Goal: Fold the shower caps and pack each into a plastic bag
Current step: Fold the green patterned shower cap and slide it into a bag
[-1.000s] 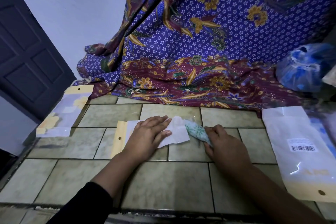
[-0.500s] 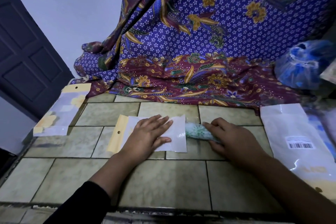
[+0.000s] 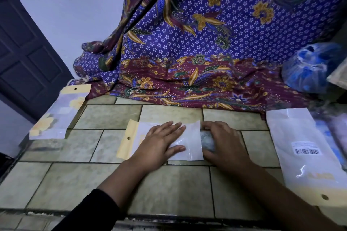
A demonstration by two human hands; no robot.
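A small clear plastic bag [image 3: 189,147] with a yellow header strip lies flat on the tiled counter [image 3: 169,187], its mouth facing right. My left hand [image 3: 159,143] rests flat on the bag, fingers spread, pinning it down. A folded pale green shower cap [image 3: 207,142] sits at the bag's mouth, mostly covered by my right hand [image 3: 225,146], which grips it with curled fingers. How far the cap is inside the bag cannot be told.
A packed bag [image 3: 56,114] lies at the counter's left edge. A larger stack of bags with a barcode label [image 3: 304,152] lies at the right. Patterned purple cloth [image 3: 197,52] hangs behind. A blue plastic sack [image 3: 311,67] sits at back right.
My right hand has pushed the folded shower cap leftward to the bag's mouth. The cap shows much less than before. My left hand stays pressed on the bag.
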